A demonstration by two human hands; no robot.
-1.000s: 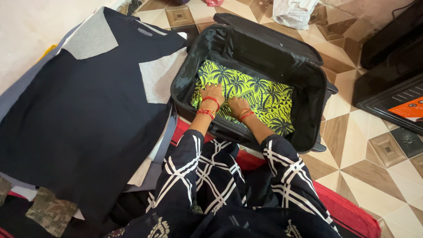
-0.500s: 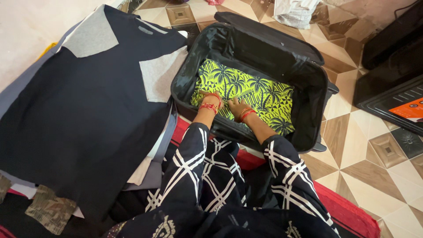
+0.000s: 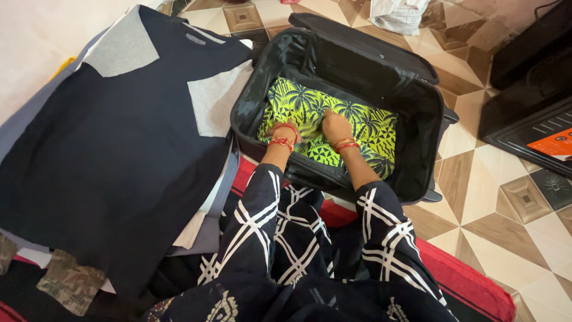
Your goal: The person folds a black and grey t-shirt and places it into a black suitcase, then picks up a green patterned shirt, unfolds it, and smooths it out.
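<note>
There is one open black fabric suitcase point(image 3: 381, 65) holding one folded green palm-print cloth point(image 3: 357, 128). One dark navy shirt with grey patches point(image 3: 113, 149) lies beside it.

Floor fills the right half of the frame: glossy tiles point(image 3: 476, 197) in cream, tan and brown, cut into diamonds with small dark squares set in. Upper right, a black cabinet point(image 3: 530, 53) sits low (an orange label shows on the flat black tray point(image 3: 536, 134) beside it). Upper left, a plain pale wall point(image 3: 36, 42), evenly lit.
</note>
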